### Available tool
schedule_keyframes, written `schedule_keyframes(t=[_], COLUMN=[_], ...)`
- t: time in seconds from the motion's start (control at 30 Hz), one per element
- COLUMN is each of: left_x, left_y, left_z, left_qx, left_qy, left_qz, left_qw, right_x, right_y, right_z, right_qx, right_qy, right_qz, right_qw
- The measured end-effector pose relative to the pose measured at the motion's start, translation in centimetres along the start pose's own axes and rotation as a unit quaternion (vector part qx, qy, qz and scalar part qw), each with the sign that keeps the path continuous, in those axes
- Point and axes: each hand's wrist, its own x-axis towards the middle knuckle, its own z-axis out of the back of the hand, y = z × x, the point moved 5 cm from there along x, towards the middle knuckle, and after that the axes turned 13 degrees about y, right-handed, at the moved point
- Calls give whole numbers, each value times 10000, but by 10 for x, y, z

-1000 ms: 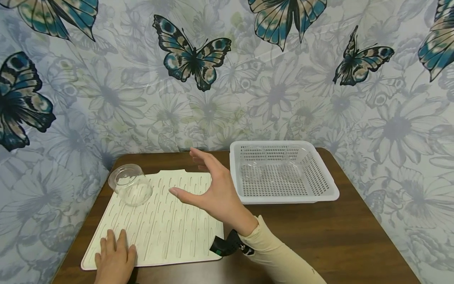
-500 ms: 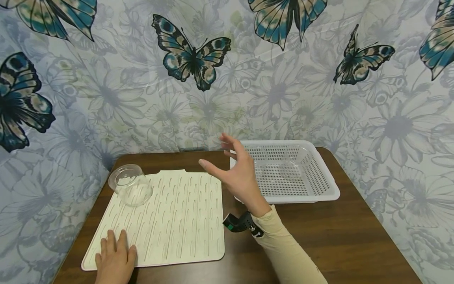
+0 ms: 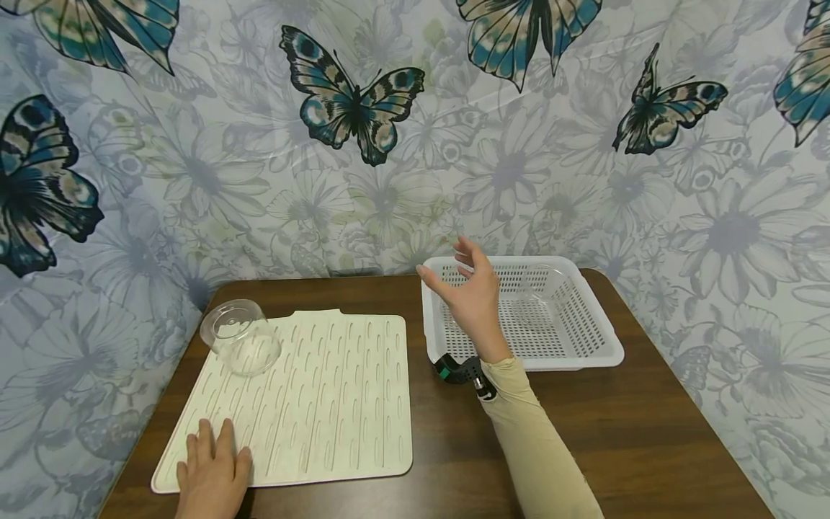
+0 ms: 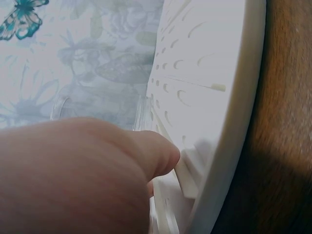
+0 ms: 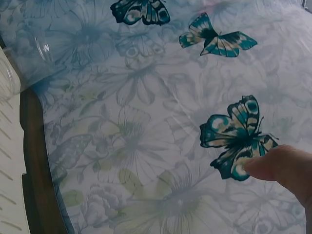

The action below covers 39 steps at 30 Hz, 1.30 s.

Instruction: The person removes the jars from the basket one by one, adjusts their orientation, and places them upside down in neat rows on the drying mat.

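My left hand (image 3: pixel 214 472) lies with straight fingers on the near left corner of a cream ridged drying mat (image 3: pixel 324 404). In the left wrist view its thumb (image 4: pixel 156 153) rests along the mat's ridges. A clear, see-through bowl (image 3: pixel 243 342) stands on the mat's far left corner, beyond that hand. My right hand (image 3: pixel 476 299) is raised over the left side of a white perforated basket (image 3: pixel 586 357), thumb and fingers spread apart with nothing between them. Inside the basket another clear bowl (image 3: pixel 543 281) shows to the right of the hand.
The brown wooden table (image 3: pixel 648 440) carries mat and basket side by side, with a strip of bare wood between them. Behind it hangs a pale floral cloth (image 3: pixel 506 173) printed with butterflies. A black camera mount (image 3: pixel 463 371) sits on the right wrist, near the basket's front rim.
My right hand has moved right and away from me, from above the mat to over the basket, staying spread. The left hand and the bowl on the mat have not moved.
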Motion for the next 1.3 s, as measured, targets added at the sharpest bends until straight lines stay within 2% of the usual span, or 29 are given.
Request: schedule_keyframes(t=[0.17,0.3,0.47,0.67,0.97,1.17,1.3], left_x=[0,2,3,1,0,1,2], left_y=[0,3,5,3,2,6,8], left_z=[-1,-2,-2,-2,-3,-5,-7], left_qx=[52,41,53,58,45,43,73], left_qy=[-276,-192,-57,-206,-135,-392,-560], left_qz=[-118,-103,-65,-71,-66,-166,-266], left_qw=[9995,9998,9999,9997,9999,9991,9980], right_x=[6,7,7,10,12,15,16], right_y=[-19,-37,-58,-78,-101,-109,-117], right_z=[13,21,28,32,31,30,30], right_qx=[-177,-376,-586,-666,-770,-876,-913], right_qy=[-149,-169,-121,-70,412,603,791], right_qz=[-230,-517,-1074,-1580,-2070,-2081,-2335], right_qw=[9995,9978,9924,9852,9744,9723,9648])
